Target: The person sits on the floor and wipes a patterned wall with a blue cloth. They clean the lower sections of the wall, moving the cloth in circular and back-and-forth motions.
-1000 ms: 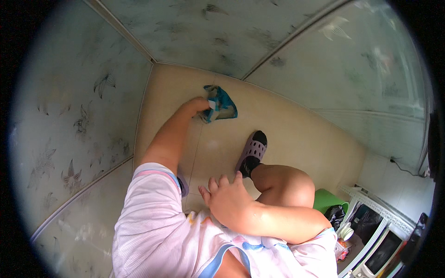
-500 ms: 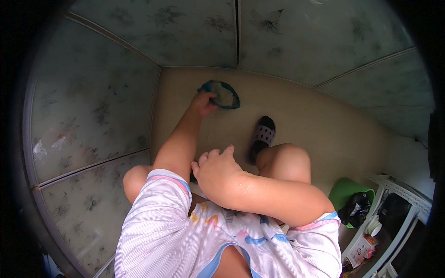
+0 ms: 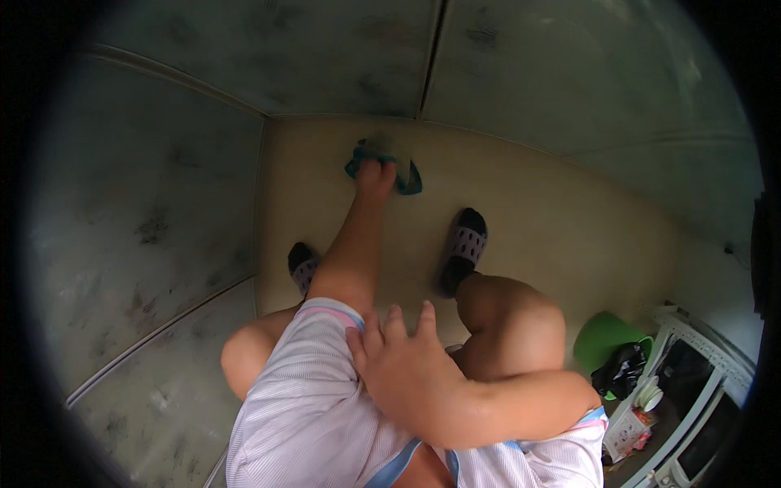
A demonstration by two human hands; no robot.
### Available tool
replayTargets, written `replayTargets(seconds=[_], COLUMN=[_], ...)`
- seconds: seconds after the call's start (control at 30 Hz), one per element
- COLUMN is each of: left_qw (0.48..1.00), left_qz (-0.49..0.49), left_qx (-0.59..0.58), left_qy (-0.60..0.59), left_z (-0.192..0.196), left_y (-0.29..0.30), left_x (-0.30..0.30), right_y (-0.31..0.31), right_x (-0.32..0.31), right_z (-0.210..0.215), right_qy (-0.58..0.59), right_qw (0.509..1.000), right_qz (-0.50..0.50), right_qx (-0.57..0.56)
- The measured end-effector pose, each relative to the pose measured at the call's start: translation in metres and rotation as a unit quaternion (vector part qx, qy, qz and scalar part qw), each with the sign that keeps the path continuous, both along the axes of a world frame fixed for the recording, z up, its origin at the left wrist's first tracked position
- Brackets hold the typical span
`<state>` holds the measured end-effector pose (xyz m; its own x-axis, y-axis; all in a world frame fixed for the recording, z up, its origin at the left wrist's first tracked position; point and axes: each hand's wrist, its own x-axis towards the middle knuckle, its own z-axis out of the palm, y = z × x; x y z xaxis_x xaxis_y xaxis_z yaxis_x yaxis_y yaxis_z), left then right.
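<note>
On the beige floor lies a thin cloth (image 3: 410, 179) with a teal border and a pale middle, bunched into folds. At the end of my stretched-out arm, my left hand (image 3: 377, 174) presses down on it with its fingers closed into the fabric. The fingertips are partly lost among the folds. My right hand (image 3: 409, 366) is bent across my body, close to my left sleeve. Its fingers are spread and nothing is in them.
Frosted cabinet doors (image 3: 154, 187) with dark leaf patterns rise at the left and far side. My feet wear dark socks and lilac slippers (image 3: 468, 244). A green bin (image 3: 600, 340) with a black bag (image 3: 623, 370) stands at the right, beside a white shelf unit (image 3: 716, 358).
My left hand has shifted slightly right over the cloth, which is more crumpled. My right hand has come nearer with fingers spread. My left foot now shows.
</note>
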<state>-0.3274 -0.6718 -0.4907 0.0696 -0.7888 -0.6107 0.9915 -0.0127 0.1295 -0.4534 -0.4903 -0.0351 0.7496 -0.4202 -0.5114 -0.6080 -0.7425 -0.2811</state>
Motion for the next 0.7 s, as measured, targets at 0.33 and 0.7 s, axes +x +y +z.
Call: replayTargets(seconds=[0.33,0.7], left_qw=[0.952,0.923], left_qz=[-0.014,0.084], left_qx=[0.249,0.099], left_qy=[-0.175,-0.364], left_z=[0.024,-0.021], left_y=[-0.088,-0.093], left_x=[-0.007,-0.047], right_y=[-0.024,-0.038], right_x=[0.022,0.026], right_z=[0.014,-0.005], right_qy=[0.037,0.042], right_qw=[0.997,0.991], right_qz=[-0.006,-0.051], right_qx=[0.067,0.120])
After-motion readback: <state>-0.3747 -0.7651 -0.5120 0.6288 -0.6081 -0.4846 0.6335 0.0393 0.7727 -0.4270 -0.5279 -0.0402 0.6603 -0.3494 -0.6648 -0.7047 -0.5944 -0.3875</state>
